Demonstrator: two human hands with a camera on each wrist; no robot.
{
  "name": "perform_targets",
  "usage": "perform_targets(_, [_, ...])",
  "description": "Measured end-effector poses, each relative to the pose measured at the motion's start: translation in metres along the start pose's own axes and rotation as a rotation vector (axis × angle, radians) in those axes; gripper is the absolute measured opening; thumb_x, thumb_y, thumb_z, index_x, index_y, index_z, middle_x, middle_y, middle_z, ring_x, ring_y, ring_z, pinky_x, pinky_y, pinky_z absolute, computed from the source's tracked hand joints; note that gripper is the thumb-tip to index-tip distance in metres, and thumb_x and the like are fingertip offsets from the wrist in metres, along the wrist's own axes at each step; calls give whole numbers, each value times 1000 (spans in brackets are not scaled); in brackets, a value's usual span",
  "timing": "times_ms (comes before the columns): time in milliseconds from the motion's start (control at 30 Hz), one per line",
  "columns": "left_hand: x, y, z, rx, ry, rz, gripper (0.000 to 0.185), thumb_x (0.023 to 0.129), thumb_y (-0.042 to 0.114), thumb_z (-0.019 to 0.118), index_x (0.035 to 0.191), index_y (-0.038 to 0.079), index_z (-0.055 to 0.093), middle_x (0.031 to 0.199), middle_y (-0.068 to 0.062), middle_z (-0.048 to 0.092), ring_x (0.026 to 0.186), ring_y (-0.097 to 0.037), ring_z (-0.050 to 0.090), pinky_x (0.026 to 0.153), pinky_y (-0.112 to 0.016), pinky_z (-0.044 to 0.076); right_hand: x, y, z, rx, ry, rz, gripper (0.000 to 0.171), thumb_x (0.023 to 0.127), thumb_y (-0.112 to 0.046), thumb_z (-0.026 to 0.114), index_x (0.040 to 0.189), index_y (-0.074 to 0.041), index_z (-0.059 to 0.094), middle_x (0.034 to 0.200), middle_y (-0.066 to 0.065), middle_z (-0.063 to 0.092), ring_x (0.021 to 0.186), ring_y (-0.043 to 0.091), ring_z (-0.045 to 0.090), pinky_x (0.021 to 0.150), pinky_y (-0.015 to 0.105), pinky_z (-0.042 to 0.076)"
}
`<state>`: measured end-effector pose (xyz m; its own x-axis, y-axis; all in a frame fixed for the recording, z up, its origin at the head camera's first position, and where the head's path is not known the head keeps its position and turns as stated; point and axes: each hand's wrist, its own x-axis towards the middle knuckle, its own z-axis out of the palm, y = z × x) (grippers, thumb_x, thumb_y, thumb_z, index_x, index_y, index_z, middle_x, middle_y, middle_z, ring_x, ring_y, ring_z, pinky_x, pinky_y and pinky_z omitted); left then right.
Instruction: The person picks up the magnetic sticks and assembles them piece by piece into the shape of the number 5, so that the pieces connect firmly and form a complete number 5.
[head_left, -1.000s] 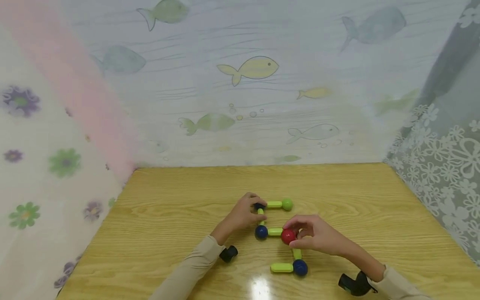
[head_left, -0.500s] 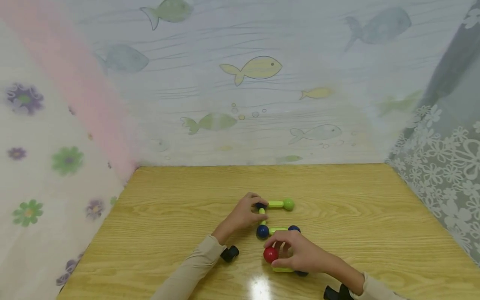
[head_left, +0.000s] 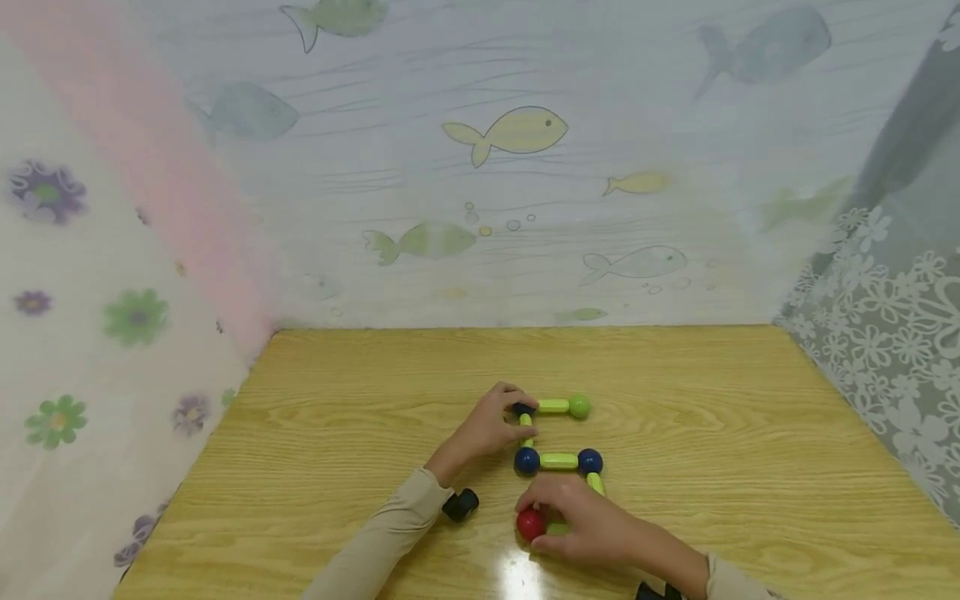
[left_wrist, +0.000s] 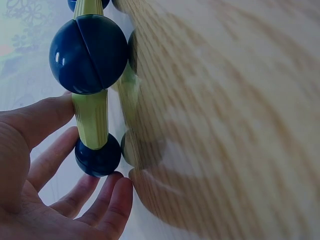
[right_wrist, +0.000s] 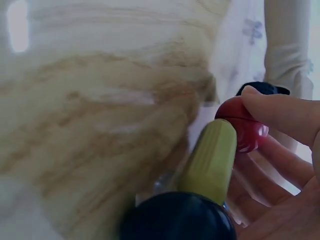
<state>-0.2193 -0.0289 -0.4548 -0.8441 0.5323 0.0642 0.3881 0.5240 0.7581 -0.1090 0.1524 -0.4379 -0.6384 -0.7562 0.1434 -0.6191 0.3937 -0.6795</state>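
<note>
Yellow-green rods (head_left: 558, 461) and balls of a magnetic building set form a zigzag chain on the table. Its far end has a light green ball (head_left: 579, 407). My left hand (head_left: 487, 425) holds the far-left dark blue ball (left_wrist: 98, 156), fingers round it and thumb along the adjoining rod (left_wrist: 91, 117). Two more dark blue balls (head_left: 527, 460) mark the middle row. At the near end my right hand (head_left: 588, 521) pinches a red ball (right_wrist: 241, 122) between thumb and fingers. The red ball meets the tip of the near rod (right_wrist: 211, 160), whose other end joins a dark blue ball (right_wrist: 180, 220).
The wooden table (head_left: 337, 375) meets a fish-patterned backdrop (head_left: 420, 183). Flowered cloth (head_left: 90, 375) hangs at the left and a lace-patterned panel (head_left: 892, 325) at the right. Black wrist cameras (head_left: 461, 505) sit close above the table by both forearms.
My right hand has carried the red ball left and nearer from beside the middle row to the near rod's left end. The middle-right blue ball has come into view. My left hand stays put.
</note>
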Motion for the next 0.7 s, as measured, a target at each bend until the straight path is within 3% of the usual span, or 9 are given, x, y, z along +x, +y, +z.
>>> perform_targets(367, [1, 3, -2, -10, -3, 1, 32, 85, 21, 73, 114, 11, 66, 123, -8, 47, 105, -25, 51, 83, -36, 48, -5, -3, 3, -102, -36, -6, 28, 87, -18, 70, 114, -17, 62, 108, -8, 55, 95, 2, 52, 77, 21, 49])
perform_targets(700, [-2, 1, -1, -17, -3, 2, 32, 84, 21, 74, 114, 11, 66, 123, -8, 47, 104, -24, 51, 83, -36, 48, -8, -5, 3, -97, -43, 2, 28, 88, -18, 70, 114, -18, 61, 106, -9, 54, 93, 2, 52, 77, 22, 48])
